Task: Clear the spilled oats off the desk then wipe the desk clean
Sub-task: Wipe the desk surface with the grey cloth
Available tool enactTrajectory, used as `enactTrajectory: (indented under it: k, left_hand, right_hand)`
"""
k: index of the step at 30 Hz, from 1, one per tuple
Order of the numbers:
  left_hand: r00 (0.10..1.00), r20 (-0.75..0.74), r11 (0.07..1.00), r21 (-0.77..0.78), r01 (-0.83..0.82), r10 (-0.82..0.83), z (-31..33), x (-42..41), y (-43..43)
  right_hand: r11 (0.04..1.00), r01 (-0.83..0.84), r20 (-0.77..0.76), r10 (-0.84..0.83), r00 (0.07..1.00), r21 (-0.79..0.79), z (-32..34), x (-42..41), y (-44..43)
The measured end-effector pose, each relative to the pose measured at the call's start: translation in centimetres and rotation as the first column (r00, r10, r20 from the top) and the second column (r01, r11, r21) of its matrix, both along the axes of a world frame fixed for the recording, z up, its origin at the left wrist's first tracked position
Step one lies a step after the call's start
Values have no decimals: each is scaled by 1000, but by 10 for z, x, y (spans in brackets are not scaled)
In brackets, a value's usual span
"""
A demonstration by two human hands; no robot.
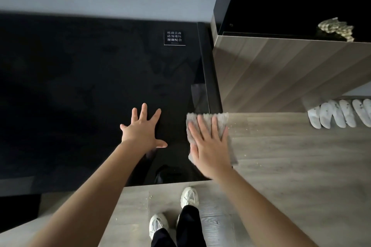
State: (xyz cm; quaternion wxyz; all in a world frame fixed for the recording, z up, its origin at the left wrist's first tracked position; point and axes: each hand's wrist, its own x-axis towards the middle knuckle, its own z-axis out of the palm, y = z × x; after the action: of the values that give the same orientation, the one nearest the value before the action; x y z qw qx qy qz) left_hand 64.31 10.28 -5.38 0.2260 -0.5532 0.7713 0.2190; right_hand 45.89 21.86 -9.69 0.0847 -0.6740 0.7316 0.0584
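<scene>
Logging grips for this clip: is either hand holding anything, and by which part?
Nothing is gripped. The right hand presses flat on the middle of the grey cloth; the left hand rests spread on the desk.

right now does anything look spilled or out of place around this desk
Yes: pale flakes lie scattered on the wood floor just right of the desk, with a few more by the shoes. The cloth under the right hand hangs past the desk's edge.
</scene>
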Motion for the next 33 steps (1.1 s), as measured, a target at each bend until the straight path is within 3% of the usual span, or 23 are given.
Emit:
enactTrajectory:
  k: [4, 11, 14, 20, 23, 27, 33]
  left_hand:
    - [1000, 26, 999, -50, 16, -15, -3, 2, 2]
    - [1000, -27, 994, -109, -12, 9, 10, 2, -21]
    - [1000, -10, 986, -167, -14, 12, 5, 0, -35]
    - [988, -76, 990, -32, -139, 136, -1, -4, -71]
    - [993, -27, 990, -86, -115, 113, -2, -7, -73]
    - [982, -99, 982, -73, -171, 164, -7, -4, -70]
    - [984, -81, 982, -91, -163, 156, -11, -3, -70]
  right_hand:
    - [994, 112, -8, -112, 994, -14, 0, -4, -58]
    - [995, -96, 26, 96, 995, -31, 0, 2, 4]
    - [994, -97, 2, 98, 995, -41, -5, -12, -31]
    - [995, -92, -17, 91, 996, -46, -7, -34, -115]
    - [994, -101, -3, 101, 995, -51, -7, -44, -152]
    - [995, -85, -30, 84, 996, -60, -5, -54, -202]
    - [996, -52, -26, 50, 998, -71, -7, -60, -260]
